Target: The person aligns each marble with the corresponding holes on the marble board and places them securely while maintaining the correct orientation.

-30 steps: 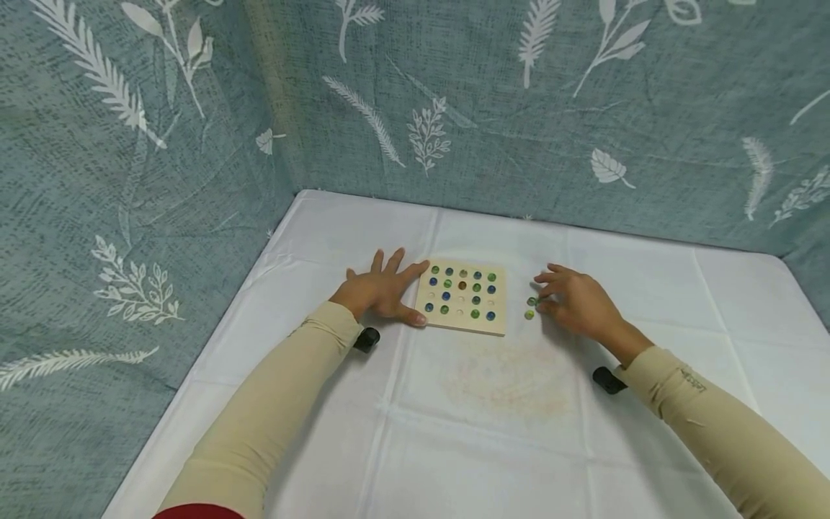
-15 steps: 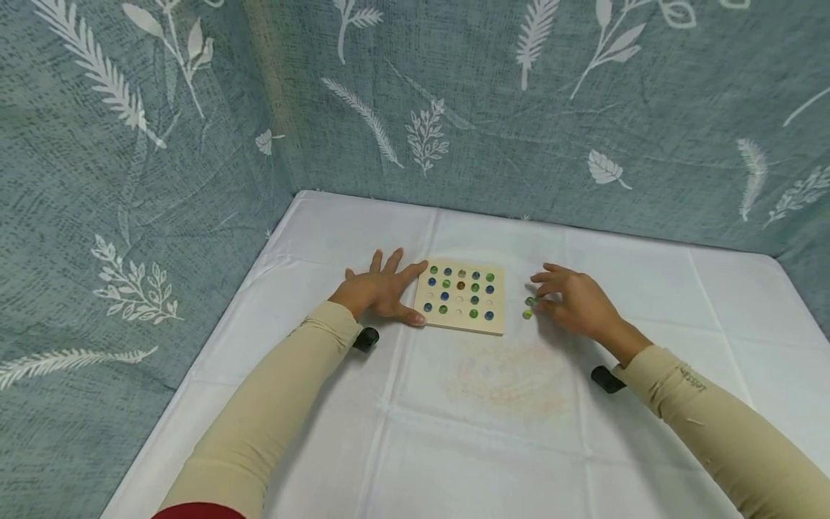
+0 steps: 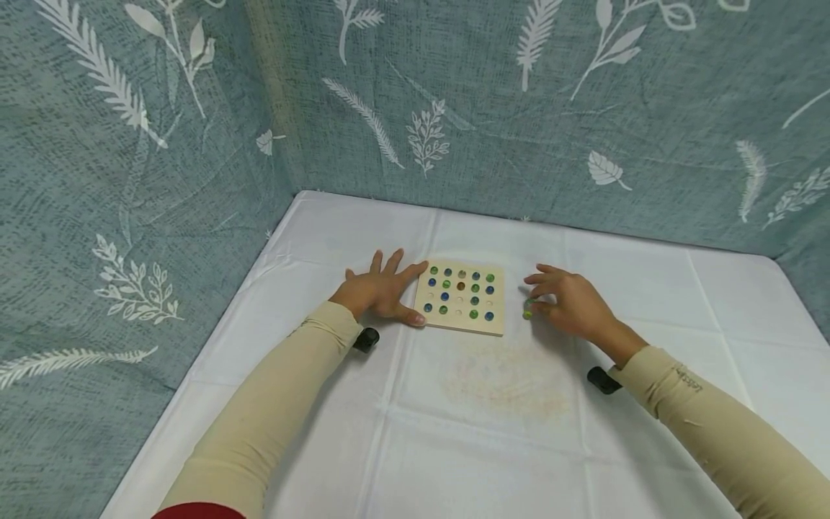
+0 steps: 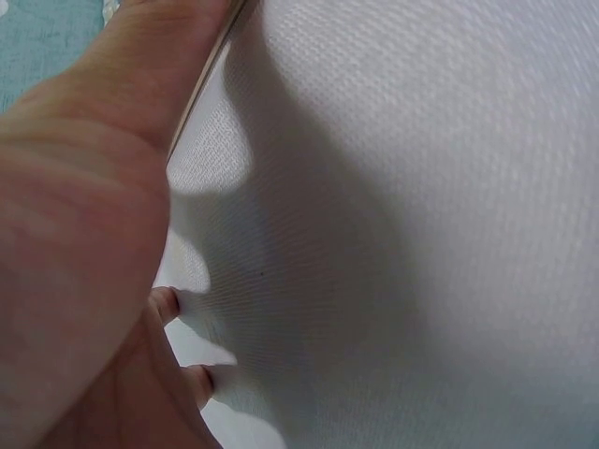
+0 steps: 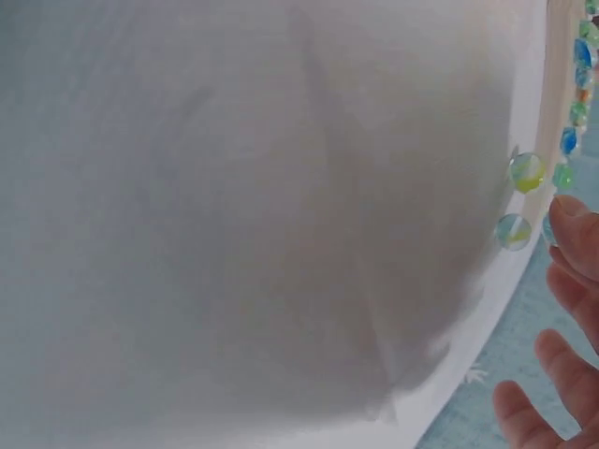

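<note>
A square pale wooden board (image 3: 460,323) lies on the table with glass marbles in most of its round hollows; several hollows are bare. My left hand (image 3: 384,290) rests at the board's left side, fingers spread, index fingertip and thumb touching its left corners. Right of the board, my right hand (image 3: 568,304) holds a marble (image 5: 548,228) between thumb and index finger, mostly hidden by the thumb; its other fingers are loosely bent. Close by the fingertips sit two loose clear marbles, a yellow-swirled marble (image 5: 527,173) and a paler marble (image 5: 513,232).
A white cloth covers the table (image 3: 493,447), with fold creases and a faint brownish stain below the board. A blue-green leaf-patterned curtain (image 3: 493,144) hangs behind and at the left. Dark wrist cameras sit under both wrists.
My right hand has shifted slightly left toward the board, its fingertips now overlapping the loose marbles in the head view. The left hand and the board stay in place.
</note>
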The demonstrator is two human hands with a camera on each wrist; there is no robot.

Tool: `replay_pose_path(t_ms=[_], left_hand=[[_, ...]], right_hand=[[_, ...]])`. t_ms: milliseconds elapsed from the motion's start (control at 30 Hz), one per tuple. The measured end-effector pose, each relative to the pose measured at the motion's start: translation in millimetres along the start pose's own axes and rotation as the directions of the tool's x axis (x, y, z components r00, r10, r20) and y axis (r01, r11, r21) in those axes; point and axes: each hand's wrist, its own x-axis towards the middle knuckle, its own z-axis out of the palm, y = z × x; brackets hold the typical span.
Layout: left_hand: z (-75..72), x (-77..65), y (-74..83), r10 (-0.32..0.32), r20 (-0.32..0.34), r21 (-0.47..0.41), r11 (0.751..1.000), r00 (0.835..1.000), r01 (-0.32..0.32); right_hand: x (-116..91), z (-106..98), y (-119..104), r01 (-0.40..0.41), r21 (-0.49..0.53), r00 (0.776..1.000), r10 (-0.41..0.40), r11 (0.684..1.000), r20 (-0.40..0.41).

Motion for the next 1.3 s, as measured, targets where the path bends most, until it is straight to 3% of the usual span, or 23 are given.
replay_pose_path(t_ms=[1300], left_hand=[[0.3,-1.2,-0.6,0.0,-0.015,0.011,1.0,1.0,0.0]], right_hand=[[10,5,-21,0.055,0.008,0.998,-0.055,0.998,0.006]])
